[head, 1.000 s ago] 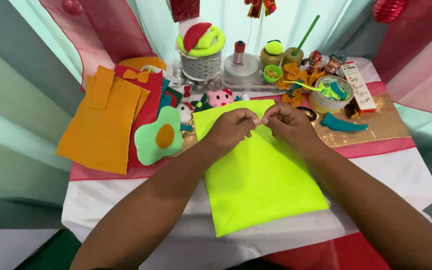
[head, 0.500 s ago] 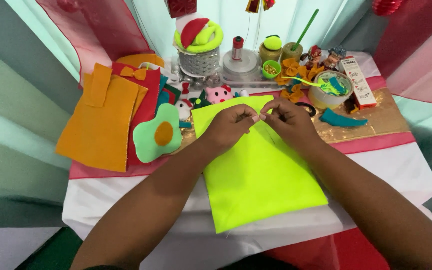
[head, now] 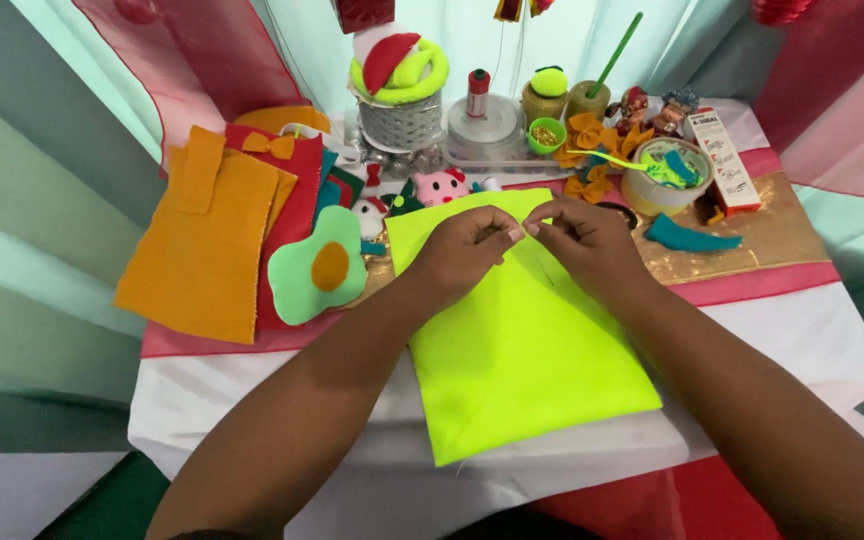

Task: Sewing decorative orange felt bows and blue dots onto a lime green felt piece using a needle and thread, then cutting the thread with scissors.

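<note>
A big sheet of bright yellow-green felt lies flat in the middle of the table, on the white cloth. Both hands rest on its far edge, at about 12 o'clock on the sheet. The left hand and the right hand meet there, fingertips close together, pinching something very small at the felt's edge (too tiny to see what it is). The fingers are curled in tight, not spread wide.

The felt looks soft, thin and light. It would bend and flop if lifted by one corner, so I think it is best held at an edge with both hands, or pressed flat with a palm. It does not look slippery, and it would not break.

At 9 o'clock from the sheet is a pile of orange felt pieces on red ones, with a pale green egg shape that has an orange middle. At 12 o'clock, further back, stands a silver basket with a red, white and green ball shape on top, and a spool with a red top.

At 2 o'clock there is a long white and red box with small print on its side, lying slanted. Just beside it is a round white tub with green bits inside. A teal felt scrap lies on the gold strip nearby.
</note>
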